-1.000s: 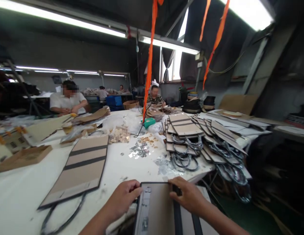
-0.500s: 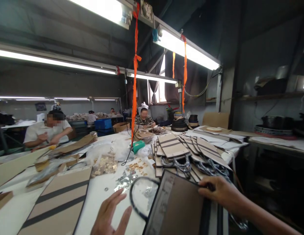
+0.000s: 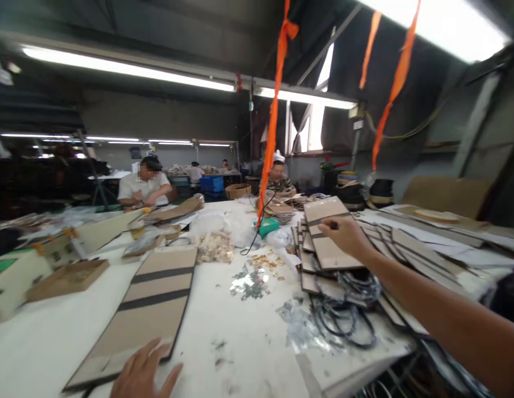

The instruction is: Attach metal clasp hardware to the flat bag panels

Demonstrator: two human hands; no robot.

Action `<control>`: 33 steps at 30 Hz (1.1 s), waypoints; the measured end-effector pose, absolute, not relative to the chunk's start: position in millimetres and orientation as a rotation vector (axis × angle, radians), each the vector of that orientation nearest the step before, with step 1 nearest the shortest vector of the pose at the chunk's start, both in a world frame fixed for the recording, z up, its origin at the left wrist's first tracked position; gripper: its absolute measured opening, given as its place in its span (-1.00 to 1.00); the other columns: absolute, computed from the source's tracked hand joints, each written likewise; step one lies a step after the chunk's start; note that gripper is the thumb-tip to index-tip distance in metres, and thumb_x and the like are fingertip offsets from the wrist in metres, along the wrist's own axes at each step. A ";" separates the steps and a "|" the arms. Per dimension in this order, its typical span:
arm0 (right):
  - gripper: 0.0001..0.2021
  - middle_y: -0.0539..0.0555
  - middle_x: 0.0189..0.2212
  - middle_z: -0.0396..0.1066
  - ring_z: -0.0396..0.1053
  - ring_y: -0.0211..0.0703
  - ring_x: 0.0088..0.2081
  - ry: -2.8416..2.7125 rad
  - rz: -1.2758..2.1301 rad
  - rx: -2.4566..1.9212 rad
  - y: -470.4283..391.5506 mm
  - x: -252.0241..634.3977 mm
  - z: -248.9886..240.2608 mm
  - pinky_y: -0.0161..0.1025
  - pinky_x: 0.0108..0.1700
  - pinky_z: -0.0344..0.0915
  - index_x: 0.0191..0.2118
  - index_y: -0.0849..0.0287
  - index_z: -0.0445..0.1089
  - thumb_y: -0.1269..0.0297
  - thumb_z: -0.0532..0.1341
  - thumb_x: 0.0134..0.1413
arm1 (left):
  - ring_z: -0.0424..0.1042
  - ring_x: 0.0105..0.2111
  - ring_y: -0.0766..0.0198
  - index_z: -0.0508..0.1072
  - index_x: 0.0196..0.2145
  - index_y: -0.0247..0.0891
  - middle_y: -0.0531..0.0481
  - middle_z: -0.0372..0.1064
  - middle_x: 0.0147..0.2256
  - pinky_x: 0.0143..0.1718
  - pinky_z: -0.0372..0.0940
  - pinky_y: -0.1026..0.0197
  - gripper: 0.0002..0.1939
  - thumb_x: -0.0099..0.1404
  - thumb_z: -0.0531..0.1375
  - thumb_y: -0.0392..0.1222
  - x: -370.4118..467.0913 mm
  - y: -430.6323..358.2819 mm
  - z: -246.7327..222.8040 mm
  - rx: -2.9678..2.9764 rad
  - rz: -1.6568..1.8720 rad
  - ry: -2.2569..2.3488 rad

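My left hand (image 3: 143, 371) rests with fingers apart on the near edge of a beige panel (image 3: 157, 282) with two dark stripes, lying on the white table. Over a stack of similar striped panels (image 3: 329, 210) on the right, my right hand (image 3: 344, 235) is closed around a small dark item, too small to name. Dark looped handles (image 3: 344, 323) in clear wrap hang off the stack's near side. Gold metal pieces (image 3: 267, 261) and silver pieces (image 3: 249, 282) lie loose between the two panel groups.
A plastic bag of small tan parts (image 3: 215, 247) and a green box (image 3: 268, 226) stand mid-table. A cardboard tray (image 3: 70, 281) is at left. Orange strips (image 3: 273, 116) hang above. People (image 3: 145, 185) sit across the room.
The view has swung right and down. The panel with a handle that my right hand held in front of me is no longer there; that hand is now over the stack. My left hand has moved onto the left panel.
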State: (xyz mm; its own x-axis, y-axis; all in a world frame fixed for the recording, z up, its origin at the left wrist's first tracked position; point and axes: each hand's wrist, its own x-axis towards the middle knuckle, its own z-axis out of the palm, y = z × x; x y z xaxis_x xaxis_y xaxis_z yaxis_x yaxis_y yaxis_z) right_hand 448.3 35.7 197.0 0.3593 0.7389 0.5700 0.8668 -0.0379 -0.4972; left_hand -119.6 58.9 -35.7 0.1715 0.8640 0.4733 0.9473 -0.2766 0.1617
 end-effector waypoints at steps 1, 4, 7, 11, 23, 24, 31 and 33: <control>-0.64 0.11 -0.33 0.61 0.51 0.04 -0.26 -1.505 -0.024 -1.760 32.6 418.3 164.9 -0.16 -0.17 0.34 -0.27 0.14 0.63 -0.03 0.24 0.16 | 0.37 0.22 -0.10 0.57 0.03 -0.15 -0.15 0.48 0.16 0.31 0.21 -0.07 -0.44 0.25 0.09 0.21 -120.3 57.3 -31.5 -2.263 -0.626 -1.826; -0.63 0.07 -0.39 0.59 0.50 0.01 -0.34 -1.542 0.491 -1.674 6.1 330.8 76.2 -0.18 -0.28 0.35 -0.32 0.13 0.62 -0.06 0.23 0.16 | 0.25 0.32 -0.08 0.46 0.20 -0.31 -0.24 0.33 0.29 0.38 0.06 -0.04 -0.31 0.31 0.08 0.22 -110.1 59.4 -19.3 -2.215 -0.334 -1.995; -0.63 0.05 -0.48 0.55 0.45 -0.02 -0.49 -1.501 0.892 -1.673 -22.5 267.7 18.0 -0.19 -0.43 0.33 -0.37 0.09 0.61 -0.06 0.20 0.17 | 0.17 0.36 -0.14 0.34 0.30 -0.43 -0.37 0.20 0.35 0.37 0.05 -0.09 -0.20 0.33 0.11 0.25 -94.1 71.5 -11.6 -2.146 -0.160 -2.118; -0.75 0.05 -0.39 0.61 0.54 0.07 -0.29 -1.669 0.891 -1.667 -33.1 230.4 -17.3 -0.17 -0.20 0.40 -0.29 0.01 0.63 0.02 0.27 0.09 | 0.23 0.31 -0.19 0.29 0.32 -0.41 -0.42 0.22 0.32 0.22 0.23 -0.16 -0.29 0.43 0.09 0.18 -83.8 93.8 -0.7 -2.106 -0.037 -2.122; -0.78 0.06 -0.23 0.65 0.57 0.00 -0.14 -1.866 0.785 -1.801 -24.8 217.9 -26.3 -0.24 -0.06 0.33 -0.23 0.02 0.65 0.23 0.24 0.06 | 0.57 -0.12 0.08 0.38 0.22 -0.36 -0.22 0.52 -0.06 -0.07 0.48 0.00 -0.60 0.48 0.18 -0.26 -140.0 118.8 78.3 -2.176 0.167 -1.908; -0.78 0.07 -0.22 0.65 0.56 0.00 -0.13 -1.864 0.773 -1.800 -25.8 217.3 -24.5 -0.23 -0.06 0.33 -0.24 0.03 0.65 0.24 0.24 0.05 | 0.58 -0.14 0.04 0.33 0.28 -0.39 -0.26 0.54 -0.08 -0.10 0.48 0.01 -0.54 0.47 0.11 -0.37 -154.0 114.7 93.3 -2.150 0.135 -1.884; -0.78 0.14 -0.25 0.65 0.56 0.05 -0.18 -1.826 0.746 -1.774 -31.4 219.2 -18.8 -0.18 -0.07 0.35 -0.25 0.12 0.65 0.22 0.30 0.00 | 0.64 -0.24 0.11 0.28 0.36 -0.30 -0.22 0.61 -0.06 -0.23 0.49 0.16 -0.39 0.40 -0.05 -0.41 -245.0 6.3 139.1 -2.119 -0.334 -1.308; -0.74 0.18 -0.27 0.63 0.54 0.04 -0.21 -1.738 0.817 -1.699 -36.4 219.2 -11.7 -0.18 -0.11 0.37 -0.25 0.17 0.65 0.13 0.33 0.01 | 0.63 -0.15 0.20 0.16 0.44 -0.18 -0.12 0.58 0.05 -0.12 0.48 0.26 -0.34 0.43 -0.01 -0.38 -253.6 -49.1 117.2 -2.280 -0.396 -0.954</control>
